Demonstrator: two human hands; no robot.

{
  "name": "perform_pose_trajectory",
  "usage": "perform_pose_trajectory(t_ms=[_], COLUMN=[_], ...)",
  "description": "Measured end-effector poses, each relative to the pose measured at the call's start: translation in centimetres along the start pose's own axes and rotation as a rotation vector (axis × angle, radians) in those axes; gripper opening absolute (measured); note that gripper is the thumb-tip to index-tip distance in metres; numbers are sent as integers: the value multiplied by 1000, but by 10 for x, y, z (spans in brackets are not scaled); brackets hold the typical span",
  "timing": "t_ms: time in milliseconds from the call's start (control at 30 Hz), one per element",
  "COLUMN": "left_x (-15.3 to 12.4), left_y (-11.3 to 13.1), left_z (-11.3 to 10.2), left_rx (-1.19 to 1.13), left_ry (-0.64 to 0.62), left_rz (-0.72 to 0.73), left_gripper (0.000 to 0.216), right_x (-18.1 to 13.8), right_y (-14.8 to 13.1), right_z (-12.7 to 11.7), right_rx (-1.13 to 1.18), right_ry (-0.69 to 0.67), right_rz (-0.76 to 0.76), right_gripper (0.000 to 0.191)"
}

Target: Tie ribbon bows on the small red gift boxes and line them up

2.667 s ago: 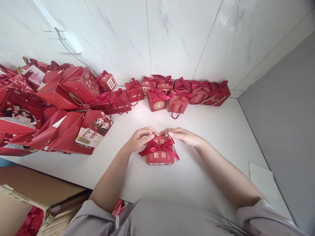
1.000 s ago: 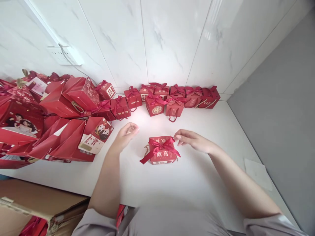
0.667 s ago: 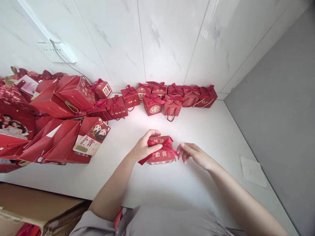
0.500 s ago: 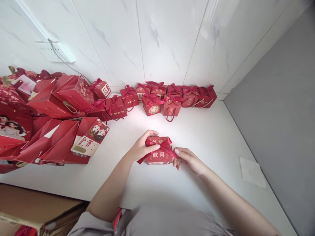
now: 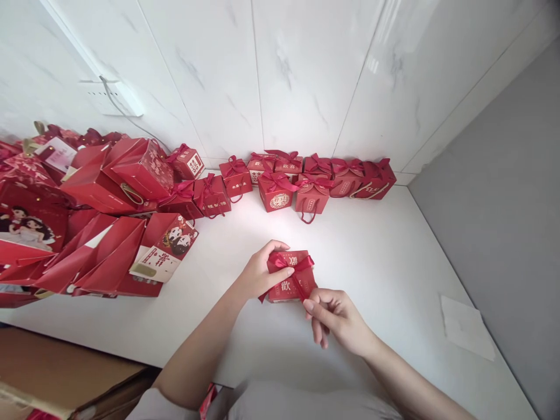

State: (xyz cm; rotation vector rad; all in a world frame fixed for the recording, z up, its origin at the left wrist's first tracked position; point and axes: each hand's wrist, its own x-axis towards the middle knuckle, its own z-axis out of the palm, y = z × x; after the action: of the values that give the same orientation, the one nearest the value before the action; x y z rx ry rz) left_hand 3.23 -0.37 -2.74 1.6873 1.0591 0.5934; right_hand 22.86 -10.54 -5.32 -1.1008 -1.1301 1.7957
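Note:
A small red gift box (image 5: 289, 284) with gold characters and a dark red ribbon bow sits on the white counter (image 5: 385, 256) in front of me. My left hand (image 5: 258, 274) wraps its fingers over the box's left side and top. My right hand (image 5: 335, 318) is just below the box's right corner, thumb and forefinger pinched on the ribbon tail (image 5: 301, 287) that runs down from the bow.
A row of several small red ribboned boxes (image 5: 306, 181) lines the marble wall. Larger red gift bags (image 5: 109, 233) lie piled at the left. A cardboard carton (image 5: 65, 379) stands below the counter's near edge. A white paper scrap (image 5: 466, 332) lies at the right, by a grey wall.
Both hands let go of the box and drew apart, then came back. My left hand gripped the box's left side; my right hand dropped to its lower right and pinched the ribbon tail.

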Motion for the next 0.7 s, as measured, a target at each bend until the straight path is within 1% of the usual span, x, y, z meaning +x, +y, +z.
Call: perform_pose_trajectory(t_ms=[67, 167, 267, 333, 367, 433, 467, 533, 600, 700], left_x=[1, 1, 2, 3, 4, 7, 8, 11, 12, 7], left_y=[0, -2, -5, -6, -7, -10, -11, -15, -19, -17], left_z=[0, 0, -3, -6, -9, -15, -18, -26, -33, -39], left_rx=[1, -28, -141, -238, -281, -317, -308, -244, -165, -58], left_ry=[5, 0, -66, -108, -107, -49, -1, 109, 193, 271], left_rz=[-12, -32, -64, -70, -60, -11, 16, 51, 55, 37], left_gripper=[40, 42, 44, 43, 40, 32, 29, 27, 29, 33], right_x=[-2, -3, -4, -3, -1, 4, 7, 13, 16, 15], right_y=[1, 0, -2, 1, 4, 14, 19, 30, 37, 39], right_z=[4, 1, -5, -9, -11, -14, -15, -19, -22, -25], right_rx=[-13, -85, -165, -180, -180, -198, -223, -305, -358, -356], right_ry=[-19, -41, -67, -76, -73, -47, -19, 75, 211, 413], right_rz=[22, 13, -23, -38, -43, -67, -97, -197, -308, -432], right_gripper=[41, 40, 43, 50, 55, 64, 67, 66, 61, 51])
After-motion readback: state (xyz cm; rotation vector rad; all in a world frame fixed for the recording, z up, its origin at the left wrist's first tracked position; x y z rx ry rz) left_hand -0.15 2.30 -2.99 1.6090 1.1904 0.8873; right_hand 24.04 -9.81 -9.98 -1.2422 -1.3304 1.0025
